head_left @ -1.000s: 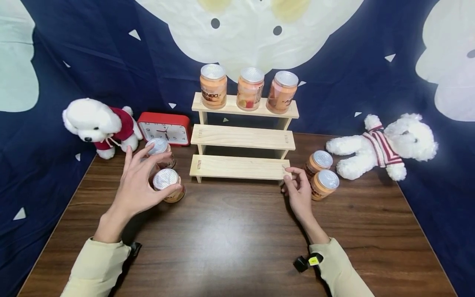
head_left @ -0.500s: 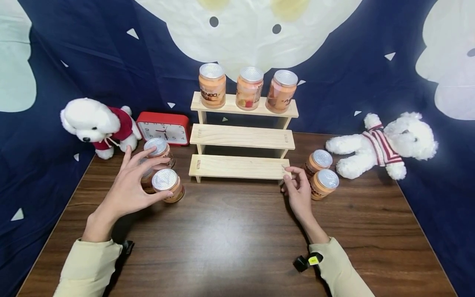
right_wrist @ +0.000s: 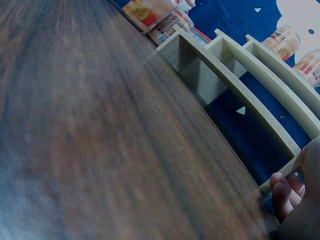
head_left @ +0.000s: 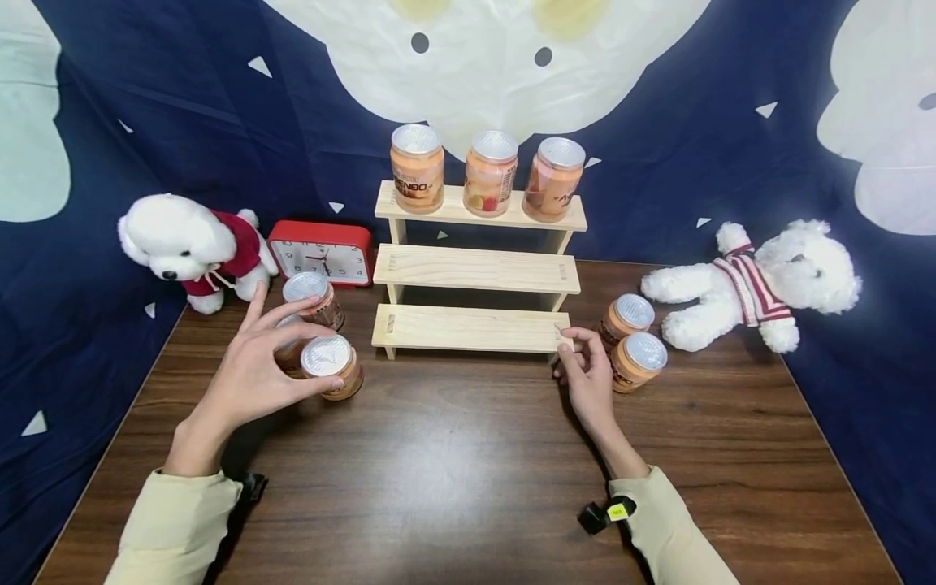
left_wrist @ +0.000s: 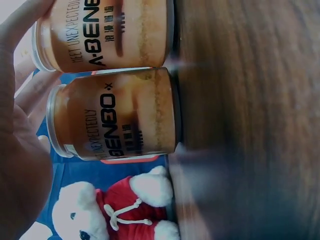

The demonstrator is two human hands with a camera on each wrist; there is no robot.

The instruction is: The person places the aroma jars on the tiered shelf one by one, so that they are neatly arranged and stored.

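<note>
My left hand [head_left: 249, 366] holds the front fruit jar [head_left: 340, 382] on the left side of the table. Its thumb lies along the jar's near side and the index finger passes behind the silver lid. Behind it stand a second jar [left_wrist: 115, 115], partly covered by the fingers, and a third jar [head_left: 329, 311]. The right hand [head_left: 591, 382] pinches the right end of the lowest step of a three-tier wooden shelf [head_left: 471, 329]; in the right wrist view its curled fingers [right_wrist: 282, 192] are at the shelf's end.
Three jars [head_left: 417, 171] stand on the top tier. Two more jars [head_left: 638, 366] are just right of my right hand. A red alarm clock [head_left: 322, 252] and a white plush dog [head_left: 197, 244] stand at the back left; a plush bear [head_left: 753, 284] lies at the right.
My left hand shifted slightly left and nearer to me, and its index finger came down closer round the front jar. The right hand and the shelf stay in place.
</note>
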